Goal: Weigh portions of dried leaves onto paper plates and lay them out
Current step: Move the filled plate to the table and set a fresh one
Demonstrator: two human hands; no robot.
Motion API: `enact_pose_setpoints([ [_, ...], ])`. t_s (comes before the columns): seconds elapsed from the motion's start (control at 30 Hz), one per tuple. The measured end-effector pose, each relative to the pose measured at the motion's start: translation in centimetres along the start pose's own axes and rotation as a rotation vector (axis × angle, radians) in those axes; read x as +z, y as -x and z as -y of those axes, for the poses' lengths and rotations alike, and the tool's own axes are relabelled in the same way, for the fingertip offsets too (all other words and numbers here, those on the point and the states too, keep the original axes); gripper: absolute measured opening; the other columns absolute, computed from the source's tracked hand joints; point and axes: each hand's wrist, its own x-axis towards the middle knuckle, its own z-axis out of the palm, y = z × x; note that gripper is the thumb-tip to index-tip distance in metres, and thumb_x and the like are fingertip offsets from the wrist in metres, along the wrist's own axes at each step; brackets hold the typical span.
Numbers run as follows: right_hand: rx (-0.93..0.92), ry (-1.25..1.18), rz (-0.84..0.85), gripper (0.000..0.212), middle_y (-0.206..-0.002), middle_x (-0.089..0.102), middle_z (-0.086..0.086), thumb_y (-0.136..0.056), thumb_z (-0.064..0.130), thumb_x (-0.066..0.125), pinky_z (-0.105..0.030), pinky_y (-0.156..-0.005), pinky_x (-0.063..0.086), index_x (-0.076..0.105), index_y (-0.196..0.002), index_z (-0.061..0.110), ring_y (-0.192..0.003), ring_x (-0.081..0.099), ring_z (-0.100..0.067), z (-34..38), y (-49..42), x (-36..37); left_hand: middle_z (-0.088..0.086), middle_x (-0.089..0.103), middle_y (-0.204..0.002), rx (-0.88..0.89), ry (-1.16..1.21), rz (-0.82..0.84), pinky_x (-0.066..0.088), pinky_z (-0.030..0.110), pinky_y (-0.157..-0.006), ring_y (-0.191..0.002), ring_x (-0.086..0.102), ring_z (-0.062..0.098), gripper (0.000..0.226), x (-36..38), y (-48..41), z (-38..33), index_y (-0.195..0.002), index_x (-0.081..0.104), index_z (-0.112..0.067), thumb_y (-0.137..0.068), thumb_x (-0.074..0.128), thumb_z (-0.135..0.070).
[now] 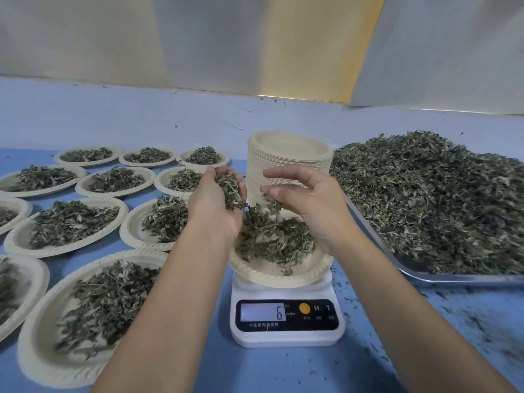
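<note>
Arms (170, 307) flank the scale (286, 321); left hand (215, 205) cups leaves (231, 191), right hand (309, 199) pinches some over the plate (283, 279); many filled plates (65, 252) lie out; heap (425, 199) remains.

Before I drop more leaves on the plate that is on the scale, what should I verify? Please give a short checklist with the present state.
1. The beige paper plate sits on the white digital scale: ok.
2. The scale display is lit and reads 6: ok.
3. The target weight is reached: cannot tell.
4. The left hand holds a reserve of dried green leaves: ok.
5. The right hand pinches a few leaves over the plate: ok.
6. Both hands are clear of the plate: cannot tell; the left forearm hides part of its rim.
</note>
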Motion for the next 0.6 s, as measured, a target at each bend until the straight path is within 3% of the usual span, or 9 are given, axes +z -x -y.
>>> enact_pose_setpoints([
  [0.33,0.012,-0.024,0.011,0.033,-0.074,0.073,-0.004,-0.084,-0.016,0.055,-0.015,-0.070,0.053,0.070,-0.088,0.013,-0.078,0.071,-0.010,0.09,0.03,0.06,0.002,0.053,-0.065,0.001,-0.015,-0.008,0.041,0.020,-0.043,-0.054,0.052,0.014,0.030,-0.09,0.10,0.11,-0.077,0.050,-0.013,-0.102,0.037,-0.025],
  [0.6,-0.011,-0.024,-0.008,0.030,-0.087,0.071,-0.001,-0.083,-0.017,0.057,-0.017,-0.072,0.054,0.068,-0.093,0.009,-0.081,0.068,-0.009,0.02,0.09,0.42,0.001,0.054,-0.066,-0.033,-0.011,0.020,0.046,0.018,-0.046,-0.055,0.054,0.012,0.032,0.27,0.43,0.42,-0.075,0.052,-0.012,-0.101,0.039,-0.025],
])
